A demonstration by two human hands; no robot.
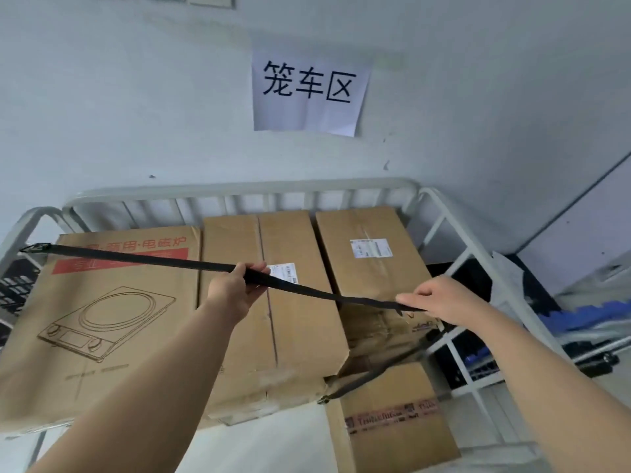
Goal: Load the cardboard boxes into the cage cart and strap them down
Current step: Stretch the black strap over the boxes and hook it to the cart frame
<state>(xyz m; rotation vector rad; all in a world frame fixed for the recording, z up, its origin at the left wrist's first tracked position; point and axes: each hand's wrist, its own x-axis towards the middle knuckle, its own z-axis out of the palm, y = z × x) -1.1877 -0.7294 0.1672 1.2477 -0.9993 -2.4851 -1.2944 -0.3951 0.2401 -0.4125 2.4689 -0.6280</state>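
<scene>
Stretching a black strap over the boxes in the cage cart

Standing at the open side of the white cage cart, the person holds a black webbing strap out across the load with both bare hands. The left hand is closed around the strap near its middle, fingers wrapped over the top edge. The right hand pinches the strap further along, thumb and fingers pressed together on the webbing. From the left hand the strap runs taut to the cart's left rail, where a metal buckle sits at the frame. Past the right hand it doubles back and hangs down, ending in a small metal fitting near the front of the boxes.

Below the strap lie the cardboard boxes, packed side by side. On the left is an induction cooker box with a line drawing and a red band. Beside it, touching, is a plain box with a shipping label, and to the right a third labelled box. A lower box sealed with printed tape sits at the front right. On the wall behind hangs a paper sign reading 笼车区.
</scene>
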